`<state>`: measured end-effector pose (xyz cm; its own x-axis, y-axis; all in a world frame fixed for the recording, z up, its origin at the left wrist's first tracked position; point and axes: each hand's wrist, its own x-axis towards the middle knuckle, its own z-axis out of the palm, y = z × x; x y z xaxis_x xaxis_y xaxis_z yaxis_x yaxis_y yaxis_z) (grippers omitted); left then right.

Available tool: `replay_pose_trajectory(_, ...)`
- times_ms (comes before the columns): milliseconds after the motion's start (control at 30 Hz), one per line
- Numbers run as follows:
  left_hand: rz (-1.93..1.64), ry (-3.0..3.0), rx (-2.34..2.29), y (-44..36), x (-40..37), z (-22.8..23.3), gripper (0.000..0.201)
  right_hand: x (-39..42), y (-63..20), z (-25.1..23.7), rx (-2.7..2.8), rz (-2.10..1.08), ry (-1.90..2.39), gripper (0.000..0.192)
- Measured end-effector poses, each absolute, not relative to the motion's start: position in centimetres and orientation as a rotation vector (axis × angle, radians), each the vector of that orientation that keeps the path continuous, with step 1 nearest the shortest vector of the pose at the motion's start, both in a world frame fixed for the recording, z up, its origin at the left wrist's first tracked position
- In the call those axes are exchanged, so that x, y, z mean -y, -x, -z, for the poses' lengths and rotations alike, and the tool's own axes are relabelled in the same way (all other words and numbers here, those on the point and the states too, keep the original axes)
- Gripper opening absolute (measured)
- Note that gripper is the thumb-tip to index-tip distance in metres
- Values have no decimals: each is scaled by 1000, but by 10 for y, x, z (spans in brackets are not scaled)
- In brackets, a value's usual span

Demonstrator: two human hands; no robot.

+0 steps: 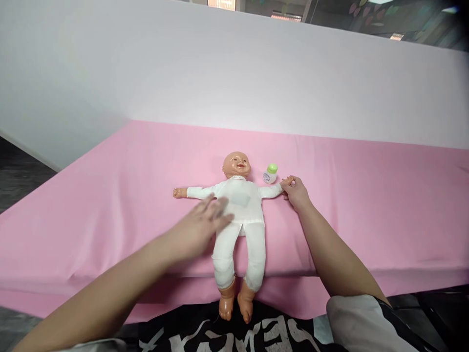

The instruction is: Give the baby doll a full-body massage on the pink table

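Right now your hands bracket a doll (240,205) lying face up on the pink sheet (110,195).

Its long axis runs straight away from you, head far, feet over the near edge. Your left hand (200,225), flat with fingers spread and holding nothing, hovers blurred at its chest, the nearer hand to the torso. Your right hand (296,192) pinches the doll's outstretched hand, just beside a small green-capped bottle (270,173).
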<state>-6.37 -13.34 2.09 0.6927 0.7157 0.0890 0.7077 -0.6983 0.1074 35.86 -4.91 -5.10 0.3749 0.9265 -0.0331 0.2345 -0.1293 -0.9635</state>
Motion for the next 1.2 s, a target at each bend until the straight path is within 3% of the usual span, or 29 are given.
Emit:
replay_pose_trajectory(133,-313,-2906,-880,37,192,-13,87,49,-358,53,1055,-842,1610,71)
replay_pose_trajectory(333,-440,-2955,-606,27,189,-15,44,53,-355,48,1081,-787,1613,75)
replay_pose_trajectory(467,-627,-2822,-591,31,161,-30,57,65,-342,34,1271,-484,1637,81)
replay_pose_trajectory(633,-924,-2650,-682,37,117,-35,72,82,-309,25,1589,-226,1389,63)
replay_pose_trajectory(900,-1022,-2476,-583,29,90,5,53,89,-276,22,2191,-154,1183,41)
replay_pose_trajectory(1067,-1120,-2532,-574,25,104,7,65,86,-283,24,2019,-225,1286,49)
replay_pose_trajectory(1200,-1198,-2690,-364,23,124,2,58,76,-303,29,1577,-412,1327,69)
